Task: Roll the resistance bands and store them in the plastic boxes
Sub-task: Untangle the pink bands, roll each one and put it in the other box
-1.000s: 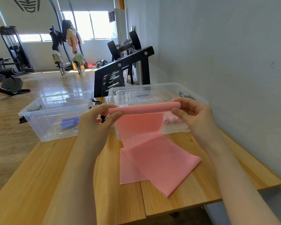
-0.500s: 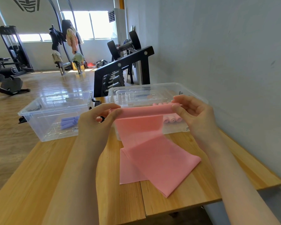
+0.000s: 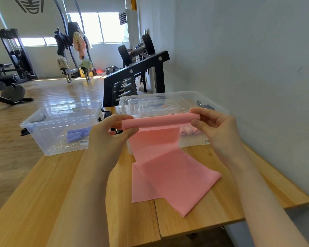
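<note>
I hold a pink resistance band (image 3: 161, 122) in the air above the wooden table (image 3: 43, 193), its top end rolled into a tube. My left hand (image 3: 109, 134) pinches the roll's left end and my right hand (image 3: 216, 127) pinches its right end. The loose tail of the band (image 3: 173, 177) hangs down and lies folded on the table. Behind it stands a clear plastic box (image 3: 169, 97) holding several pink rolls (image 3: 189, 131). A second clear box (image 3: 59, 127) to the left holds purple rolls (image 3: 78, 133).
The grey wall (image 3: 257, 68) runs close along the table's right side. A black dumbbell rack (image 3: 136, 75) stands behind the boxes. Gym machines (image 3: 12, 68) and a wooden floor fill the far left. The table's front edge is near my forearms.
The roll has turned a little between my fingers and the hanging stretch of band has shifted slightly. My hands stay at nearly the same height and place.
</note>
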